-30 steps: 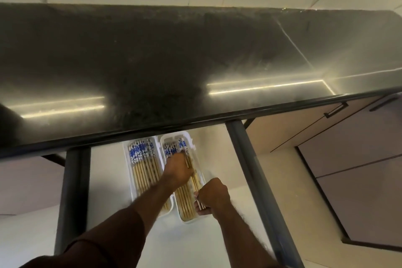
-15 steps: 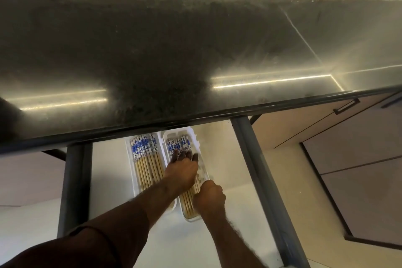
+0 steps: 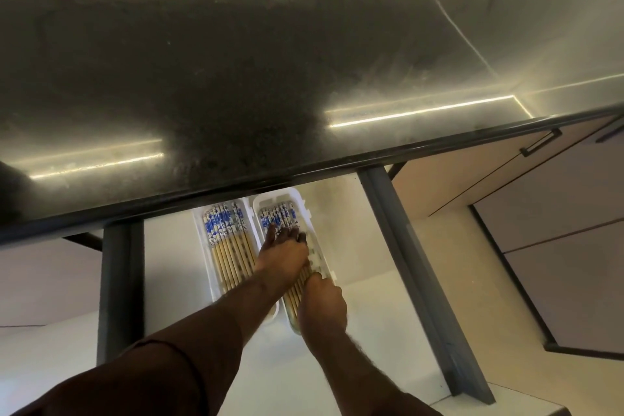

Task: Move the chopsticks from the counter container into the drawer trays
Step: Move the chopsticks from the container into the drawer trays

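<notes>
Chopsticks (image 3: 232,253): pale bamboo shafts with blue-and-white patterned tops, laid side by side, tops pointing far. They fill two white trays in the open drawer (image 3: 378,324) below the dark bench (image 3: 236,78).

Left tray (image 3: 202,246): one even row, untouched by my hands.

Right tray (image 3: 297,199): second row (image 3: 277,214), partly hidden under my hands; patterned tops show at the far end, bare shafts between my two hands.

My left hand (image 3: 283,255): grip open, fingers straight and spread, pressing flat on the middle of the right-tray row.

My right hand (image 3: 322,306): at the near end of the right tray, on the shaft ends; fingers are turned under, so I cannot tell whether that grip holds anything.
</notes>
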### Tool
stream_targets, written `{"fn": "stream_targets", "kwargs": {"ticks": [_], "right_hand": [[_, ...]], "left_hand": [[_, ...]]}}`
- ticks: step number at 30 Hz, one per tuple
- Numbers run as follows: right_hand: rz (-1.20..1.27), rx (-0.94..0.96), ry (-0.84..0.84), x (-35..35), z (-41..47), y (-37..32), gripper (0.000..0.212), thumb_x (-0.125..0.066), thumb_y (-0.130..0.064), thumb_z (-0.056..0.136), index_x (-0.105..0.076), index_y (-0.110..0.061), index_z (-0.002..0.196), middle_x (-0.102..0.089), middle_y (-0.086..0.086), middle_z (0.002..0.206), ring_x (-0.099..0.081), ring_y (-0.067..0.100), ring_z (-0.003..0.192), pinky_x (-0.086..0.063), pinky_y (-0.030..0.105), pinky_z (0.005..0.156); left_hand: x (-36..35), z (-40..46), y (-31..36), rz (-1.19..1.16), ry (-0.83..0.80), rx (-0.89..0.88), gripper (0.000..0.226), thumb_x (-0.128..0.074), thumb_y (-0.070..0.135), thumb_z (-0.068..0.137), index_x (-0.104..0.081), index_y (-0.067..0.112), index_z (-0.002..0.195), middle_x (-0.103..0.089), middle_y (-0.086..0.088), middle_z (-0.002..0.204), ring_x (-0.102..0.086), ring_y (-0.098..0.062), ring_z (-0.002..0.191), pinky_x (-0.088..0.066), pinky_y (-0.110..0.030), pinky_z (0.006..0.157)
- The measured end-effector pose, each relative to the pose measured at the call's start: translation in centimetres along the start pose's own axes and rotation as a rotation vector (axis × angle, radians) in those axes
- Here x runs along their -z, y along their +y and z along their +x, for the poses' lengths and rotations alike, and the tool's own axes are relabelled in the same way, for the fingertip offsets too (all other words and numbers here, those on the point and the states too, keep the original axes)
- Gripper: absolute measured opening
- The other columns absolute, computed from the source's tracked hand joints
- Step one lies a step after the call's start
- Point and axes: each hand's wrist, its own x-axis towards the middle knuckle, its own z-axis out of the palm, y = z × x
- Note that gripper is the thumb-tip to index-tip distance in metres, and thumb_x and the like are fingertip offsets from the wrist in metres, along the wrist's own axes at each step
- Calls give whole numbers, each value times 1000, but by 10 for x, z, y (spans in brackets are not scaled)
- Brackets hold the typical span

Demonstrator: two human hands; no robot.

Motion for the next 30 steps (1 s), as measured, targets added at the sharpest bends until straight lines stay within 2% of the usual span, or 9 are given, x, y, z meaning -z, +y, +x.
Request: {"fn": "stream_targets", "kwargs": {"ticks": [3,7,13,18,23,30], "right_hand": [[22,-1,-38,2,0,4,41,-56,-41,94,-54,-16,127,-64,1,124,-62,18,110,-47,28,97],[91,-39,-143,9,3,7,45,-51,-40,97,-48,-14,134,-57,5,134,-56,22,121,-41,32,104],[38,-6,-124,10,-2,9,46,-50,-43,97,-48,-16,133,-59,4,131,-58,21,118,-42,31,103],[19,76,-39,7,-13,17,45,-50,-44,96,-50,-16,131,-61,3,127,-59,17,113,-42,27,99],[-19,155,44,11,-22,20,47,-54,-46,94,-52,-16,130,-64,2,122,-63,17,106,-46,26,96],[-16,206,111,26,-28,22,44,-54,-43,95,-53,-16,129,-66,3,120,-66,19,102,-49,29,93]], "left_hand": [[-4,0,0,45,-7,0,49,-55,30,95,-44,17,140,-27,-8,158,-7,-29,149,4,-54,119],[-8,0,4,75,-6,45,62,-51,37,96,-27,15,150,-19,-9,161,-2,-30,149,8,-54,118],[-13,1,8,83,-58,104,75,-36,54,97,-8,14,154,5,-10,163,12,-31,148,16,-51,113],[-12,3,8,107,-64,74,76,-41,51,96,-9,12,154,-4,-11,163,8,-31,149,15,-53,112],[-9,0,8,81,-60,59,75,-43,49,96,-11,14,154,-3,-9,163,9,-30,149,11,-55,116],[-4,-11,7,39,68,47,67,-35,49,99,-15,14,153,-10,-8,163,-3,-29,150,7,-55,117]]}}
